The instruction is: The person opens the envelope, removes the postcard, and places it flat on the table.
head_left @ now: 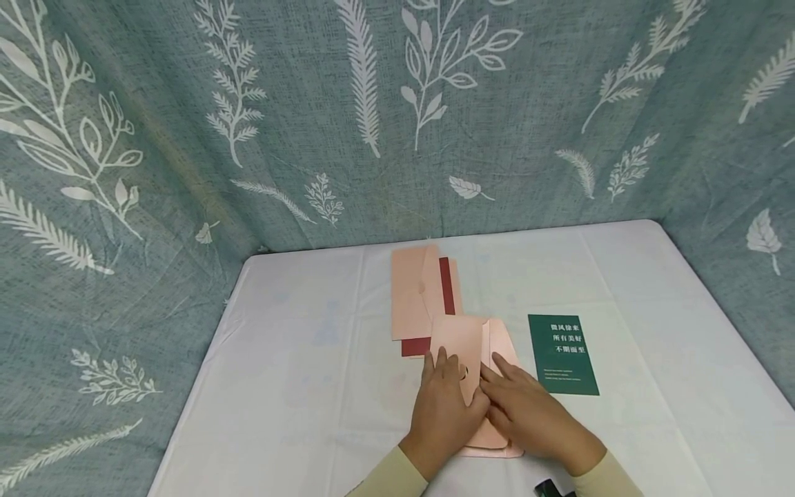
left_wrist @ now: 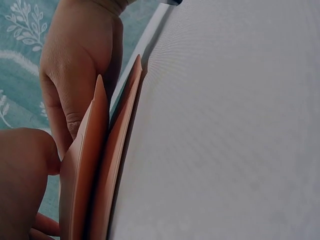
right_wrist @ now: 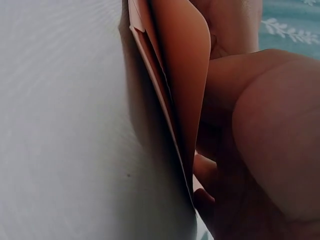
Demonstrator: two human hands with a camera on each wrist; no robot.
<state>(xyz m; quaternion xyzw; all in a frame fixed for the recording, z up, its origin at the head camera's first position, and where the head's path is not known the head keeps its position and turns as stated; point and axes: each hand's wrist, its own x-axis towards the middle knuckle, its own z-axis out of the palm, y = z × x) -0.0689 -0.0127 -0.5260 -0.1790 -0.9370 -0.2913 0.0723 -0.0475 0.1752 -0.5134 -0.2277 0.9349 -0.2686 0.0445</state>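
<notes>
A pink envelope lies on the white table beneath both hands, its side flaps folding inward. My left hand rests on its left part, fingers extended over the paper beside a small dark mark. From the right, my right hand touches the envelope's middle with its fingers stretched out, close to the left thumb. In the left wrist view, a folded panel of the envelope stands up from the layer below. The right wrist view also shows a raised flap under the fingers, with a gap beneath it.
Behind the hands lie another pink envelope and a dark red piece, overlapping. A green card with white lettering is to the right. A small black object shows at the front edge. A leaf-patterned curtain hangs behind the table.
</notes>
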